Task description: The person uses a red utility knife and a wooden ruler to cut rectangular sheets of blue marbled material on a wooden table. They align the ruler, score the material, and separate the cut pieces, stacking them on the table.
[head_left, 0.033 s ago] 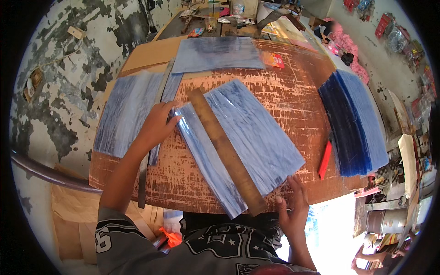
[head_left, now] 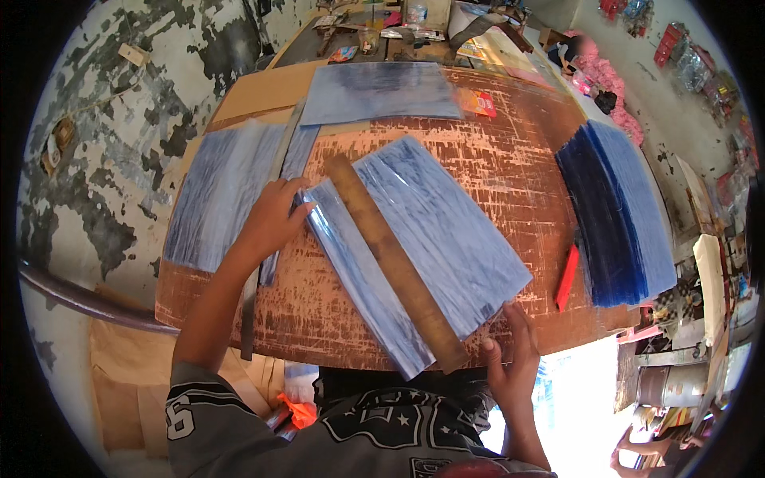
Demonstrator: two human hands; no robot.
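Bluish clear plastic sheets (head_left: 446, 215) lie at a slant in the middle of the worn brown table (head_left: 510, 167). Their left edge is rolled or folded over into a shiny band. Across them rests a long flat brown ruler-like bar (head_left: 390, 251). My left hand (head_left: 279, 215) is closed on the upper end of the rolled edge, thumb over it. At the near right corner, my right hand (head_left: 514, 350) has its thumb apart from its fingers, with the fingertips at the sheets' edge. What lies under those fingertips is hidden.
A thick stack of blue plastic sheets (head_left: 617, 215) stands at the right, beside a red-handled cutter (head_left: 566, 277). More sheets lie at the left (head_left: 223, 199) and at the back (head_left: 378, 92). A narrow metal strip (head_left: 249, 319) runs along the left sheets. An orange packet (head_left: 476, 102) lies farther back.
The sheets and the bar on them have shifted very slightly to the right at their near end. Both hands are almost where they were.
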